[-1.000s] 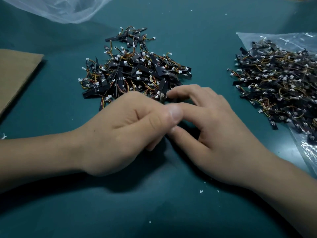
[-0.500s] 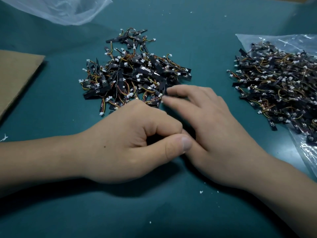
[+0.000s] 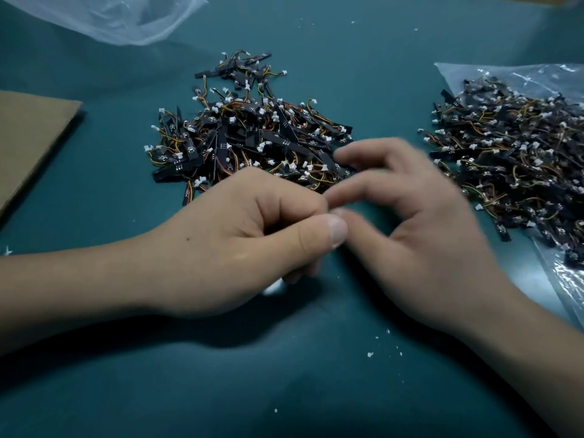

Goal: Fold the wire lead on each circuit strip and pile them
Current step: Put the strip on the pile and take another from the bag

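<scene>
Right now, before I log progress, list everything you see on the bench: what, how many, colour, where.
centre pile: one heap of circuit strips, uncountable; black, with yellow, orange and red leads and white connectors; mid-table, beyond the hands.
right pile: one heap, same colours; far right, on a bag.
clear bag: one, transparent; under the right pile.
second bag: one, clear; top left corner.
cardboard sheet: one, brown; left edge.
white specks: several; scattered, mostly near front.
table cover: one, teal.
left hand: fingers curled, thumb out; contents hidden.
right hand: blurred, fingers loosely spread; beside the left hand.
</scene>
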The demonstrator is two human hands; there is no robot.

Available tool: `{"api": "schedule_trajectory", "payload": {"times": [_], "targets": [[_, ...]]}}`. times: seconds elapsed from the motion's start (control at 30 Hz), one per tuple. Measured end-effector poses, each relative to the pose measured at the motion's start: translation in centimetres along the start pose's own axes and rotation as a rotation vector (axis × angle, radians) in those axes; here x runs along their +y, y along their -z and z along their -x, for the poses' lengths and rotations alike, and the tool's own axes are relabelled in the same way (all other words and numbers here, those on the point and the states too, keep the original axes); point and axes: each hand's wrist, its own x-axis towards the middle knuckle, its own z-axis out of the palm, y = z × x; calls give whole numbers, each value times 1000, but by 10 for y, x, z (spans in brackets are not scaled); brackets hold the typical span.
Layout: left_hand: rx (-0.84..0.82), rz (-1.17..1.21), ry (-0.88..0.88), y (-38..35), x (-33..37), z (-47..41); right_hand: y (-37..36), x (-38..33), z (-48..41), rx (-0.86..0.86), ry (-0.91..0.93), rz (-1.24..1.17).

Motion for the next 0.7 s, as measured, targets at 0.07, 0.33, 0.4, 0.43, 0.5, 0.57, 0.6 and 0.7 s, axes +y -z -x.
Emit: {"api": "schedule_trajectory", "payload": {"times": [0.07,0.33,0.4,0.43,0.5,0.57,0.6,0.7], "targets": [[8,-8,-10,0,-1,0,-4,1,0,-136,26,128],[147,176,26,0,-9,-2,4,6,-1,241,8,-159],[207,244,58,0,-13,-5,5,8,0,289,6,-264],[214,257,65,0,-13,-6,4,7,0,289,4,-323],[182,249,67,0,-13,-7,2,6,0,276,13,-406],[147,201,57,-1,-13,-7,2,4,2,249,43,-430],[148,192,47,-1,-12,-7,1,3,3,222,46,-440],[198,265,44,-1,-12,-7,2,2,5,169,56,-424]]}}
